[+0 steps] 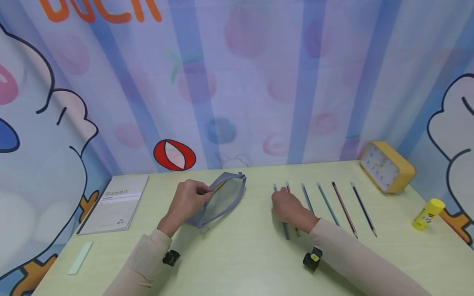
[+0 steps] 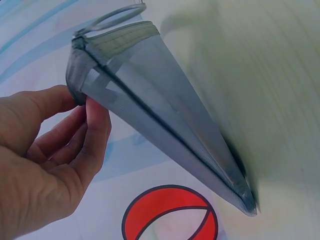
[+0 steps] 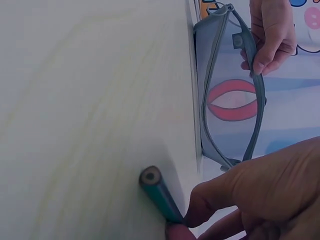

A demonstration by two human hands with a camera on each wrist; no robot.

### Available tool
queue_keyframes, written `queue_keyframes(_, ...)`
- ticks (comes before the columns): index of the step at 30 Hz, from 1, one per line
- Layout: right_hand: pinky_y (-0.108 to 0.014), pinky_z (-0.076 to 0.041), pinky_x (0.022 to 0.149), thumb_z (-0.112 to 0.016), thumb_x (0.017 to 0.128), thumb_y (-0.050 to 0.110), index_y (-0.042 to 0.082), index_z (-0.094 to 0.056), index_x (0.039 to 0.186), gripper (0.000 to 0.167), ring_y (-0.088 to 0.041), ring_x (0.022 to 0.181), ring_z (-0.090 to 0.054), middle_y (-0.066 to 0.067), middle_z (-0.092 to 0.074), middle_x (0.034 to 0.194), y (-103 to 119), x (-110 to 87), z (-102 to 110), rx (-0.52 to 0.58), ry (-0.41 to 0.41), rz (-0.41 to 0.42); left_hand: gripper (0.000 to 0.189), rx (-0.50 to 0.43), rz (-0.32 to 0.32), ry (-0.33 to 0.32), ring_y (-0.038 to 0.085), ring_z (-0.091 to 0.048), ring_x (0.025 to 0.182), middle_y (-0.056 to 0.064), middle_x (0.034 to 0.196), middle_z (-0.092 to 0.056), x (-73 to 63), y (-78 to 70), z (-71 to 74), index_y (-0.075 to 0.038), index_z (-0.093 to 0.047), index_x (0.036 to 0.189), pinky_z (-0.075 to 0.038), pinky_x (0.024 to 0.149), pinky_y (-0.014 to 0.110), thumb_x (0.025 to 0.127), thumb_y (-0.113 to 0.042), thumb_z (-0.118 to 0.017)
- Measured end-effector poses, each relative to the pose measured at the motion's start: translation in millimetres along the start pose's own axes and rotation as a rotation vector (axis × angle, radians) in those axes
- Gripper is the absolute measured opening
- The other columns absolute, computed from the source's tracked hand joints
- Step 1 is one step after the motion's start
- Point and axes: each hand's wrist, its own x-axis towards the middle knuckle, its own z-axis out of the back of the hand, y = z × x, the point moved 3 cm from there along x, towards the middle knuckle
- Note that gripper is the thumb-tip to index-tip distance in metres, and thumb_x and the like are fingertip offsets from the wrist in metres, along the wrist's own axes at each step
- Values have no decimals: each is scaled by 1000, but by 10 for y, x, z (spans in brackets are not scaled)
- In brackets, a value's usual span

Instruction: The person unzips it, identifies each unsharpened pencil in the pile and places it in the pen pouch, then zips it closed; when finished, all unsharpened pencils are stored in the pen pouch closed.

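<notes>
My left hand (image 1: 188,201) pinches the rim of a grey mesh zip pouch (image 2: 145,100) between thumb and fingers. The pouch's mouth gapes wide, as the right wrist view shows, and a yellowish strip is visible inside its rim. Over the row of pencils, my right hand (image 1: 292,209) pinches a teal pencil (image 3: 161,197), whose flat, unsharpened end points out past the fingertips. The hand hides the middle of this pencil and part of a reddish pencil (image 1: 287,186) beside it. Whether the held pencil touches the table, I cannot tell.
Right of my right hand lie two blue-green pencils (image 1: 327,203), a reddish-brown pencil (image 1: 344,209) and a dark pencil (image 1: 364,211). Further right stand a yellow alarm clock (image 1: 386,167) and a yellow glue stick (image 1: 427,214). At left lie a notebook (image 1: 115,205) and a pale green strip (image 1: 80,258).
</notes>
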Motion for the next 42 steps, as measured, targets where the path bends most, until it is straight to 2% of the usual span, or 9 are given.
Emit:
queue_keyframes(5, -33, -45, 61, -53, 96, 1, -8, -66, 98, 16, -23, 75, -49, -16, -59, 85, 16, 55, -13, -46, 19, -4, 14, -2, 3, 0, 14, -72, 75, 9, 89, -79, 1, -8, 2, -3, -81, 98, -57, 65, 26, 87, -10, -76)
queue_keyframes(10, -27, -48, 49, -55, 91, -1, -3, -61, 86, 8, -19, 54, -58, -13, -59, 72, -44, 82, -2, 82, 54, 0, 14, -1, 2, -1, 15, -72, 75, 9, 89, -79, 4, -13, 1, -3, -80, 98, -58, 65, 26, 87, -10, -76)
queue_keyframes(14, -26, -50, 58, -60, 92, 5, -5, -59, 92, 10, -19, 50, -66, -17, -63, 73, -75, 64, 90, 262, 130, -12, 14, -4, 2, 1, 15, -72, 75, 9, 89, -79, 0, -12, -11, -3, -80, 98, -58, 66, 26, 87, -10, -76)
queue_keyframes(18, -33, -58, 70, -57, 96, 9, -14, -51, 135, 46, -20, 70, -71, -27, -66, 107, -9, 40, 217, 521, 228, 43, 12, -3, 0, -4, 15, -72, 75, 9, 89, -79, -9, -12, -15, -4, -81, 96, -58, 66, 27, 87, -10, -76)
queue_keyframes(21, -38, -61, 75, -54, 97, 10, -9, -39, 149, 58, -21, 85, -67, -23, -65, 111, 78, 23, 277, 739, 333, 103, 11, -1, -3, -5, 14, -72, 74, 8, 88, -79, -4, -10, -17, -5, -81, 95, -58, 65, 26, 87, -10, -76)
queue_keyframes(24, -36, -59, 79, -52, 98, 13, -6, -46, 146, 52, -24, 102, -62, -18, -65, 98, 177, 37, 280, 889, 414, 141, 12, 3, -6, 1, 14, -72, 73, 8, 88, -79, 4, -10, -25, -5, -81, 96, -58, 64, 25, 87, -11, -76)
queue_keyframes(27, -30, -57, 81, -50, 101, 13, -9, -48, 144, 48, -24, 114, -58, -21, -62, 122, 295, 107, 215, 1017, 473, 165, 12, 9, -1, 2, 14, -72, 74, 8, 88, -79, 4, -8, -30, -5, -81, 96, -58, 65, 25, 87, -12, -76)
queue_keyframes(31, -22, -57, 77, -49, 102, 8, -12, -41, 147, 50, -14, 98, -66, -28, -44, 150, 457, 289, 37, 1195, 497, 104, 12, 12, 4, 3, 15, -73, 76, 8, 89, -79, 5, -11, -31, -5, -81, 97, -59, 66, 27, 87, -11, -76)
queue_keyframes(42, -24, -61, 73, -49, 100, 2, -18, -50, 129, 35, -12, 70, -69, -20, -66, 95, 851, 683, -250, 1374, 385, -23, 13, 29, 9, -4, 18, -74, 79, 9, 89, -79, 21, -30, -20, -3, -81, 97, -60, 68, 30, 87, -11, -77)
